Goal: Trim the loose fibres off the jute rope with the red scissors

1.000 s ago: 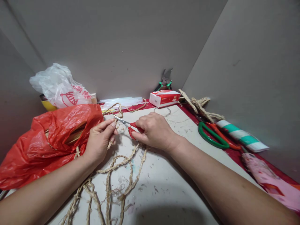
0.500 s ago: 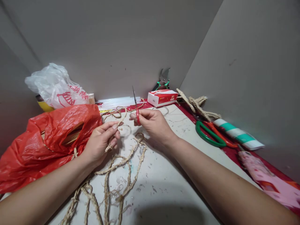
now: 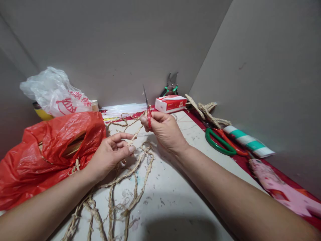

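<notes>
Currently | left hand (image 3: 110, 155): thumb and fingertips pinched on braided rope (image 3: 125, 211), just right of red bag (image 3: 50, 150) | right hand (image 3: 164, 130): clenched around small red scissors (image 3: 148, 115), blades upright, farther right of bag, rope strand touching.

The small scissors (image 3: 148, 117) have red handles and a silver blade. Left of them, the braided rope (image 3: 147, 152) is straw-tan and the plastic bag (image 3: 50, 150) red. Right of them lie large scissors (image 3: 217, 148) with green and orange handles, and a white-and-green striped roll (image 3: 247, 142).
</notes>
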`<state>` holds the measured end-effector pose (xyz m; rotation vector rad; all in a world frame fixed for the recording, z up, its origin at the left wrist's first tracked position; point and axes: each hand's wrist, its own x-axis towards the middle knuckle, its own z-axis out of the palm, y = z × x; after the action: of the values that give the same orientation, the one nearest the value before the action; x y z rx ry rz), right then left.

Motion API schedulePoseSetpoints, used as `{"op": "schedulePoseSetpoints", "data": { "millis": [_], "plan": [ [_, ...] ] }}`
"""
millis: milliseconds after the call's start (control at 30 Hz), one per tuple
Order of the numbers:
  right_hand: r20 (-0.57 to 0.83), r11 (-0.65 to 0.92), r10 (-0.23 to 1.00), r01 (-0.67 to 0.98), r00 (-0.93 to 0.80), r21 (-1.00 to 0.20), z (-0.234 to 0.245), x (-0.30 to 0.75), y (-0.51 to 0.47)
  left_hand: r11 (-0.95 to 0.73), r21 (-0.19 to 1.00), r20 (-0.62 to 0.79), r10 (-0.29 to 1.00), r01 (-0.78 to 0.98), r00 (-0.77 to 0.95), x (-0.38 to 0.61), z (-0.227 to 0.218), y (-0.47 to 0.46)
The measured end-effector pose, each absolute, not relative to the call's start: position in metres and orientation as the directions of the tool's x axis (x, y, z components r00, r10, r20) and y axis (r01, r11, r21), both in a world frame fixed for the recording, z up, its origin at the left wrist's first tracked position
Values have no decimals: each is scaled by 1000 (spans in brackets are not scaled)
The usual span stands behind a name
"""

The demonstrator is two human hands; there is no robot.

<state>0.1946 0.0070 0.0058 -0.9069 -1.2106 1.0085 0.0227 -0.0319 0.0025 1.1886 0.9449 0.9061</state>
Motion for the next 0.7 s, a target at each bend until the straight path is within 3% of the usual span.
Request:
{"op": "schedulePoseSetpoints", "data": {
  "millis": [133, 300, 467, 567, 633, 700],
  "plan": [
    [343, 367, 926, -156, 161, -917, 3, 202, 15, 30, 999, -35, 964, 23, 262, 24, 2, -34],
    [293, 366, 904, -207, 312, -907, 3, 207, 22, 6, 1000, -2, 980, -21, 201, 20, 7, -30],
    [293, 382, 880, -190, 374, -905, 2, 209, 23, 262, 955, -206, 922, -137, 327, 17, 9, -23],
    [311, 384, 884, -165, 349, -908, 0, 208, 22, 433, 899, -371, 828, -59, 421, 16, 2, -20],
    [337, 389, 891, -128, 304, -912, 1, 206, 19, 368, 929, -353, 859, 33, 370, 16, -5, -18],
    [366, 397, 896, -84, 252, -914, 3, 203, 15, 168, 978, -194, 952, 125, 235, 17, -8, -18]
  ]
}}
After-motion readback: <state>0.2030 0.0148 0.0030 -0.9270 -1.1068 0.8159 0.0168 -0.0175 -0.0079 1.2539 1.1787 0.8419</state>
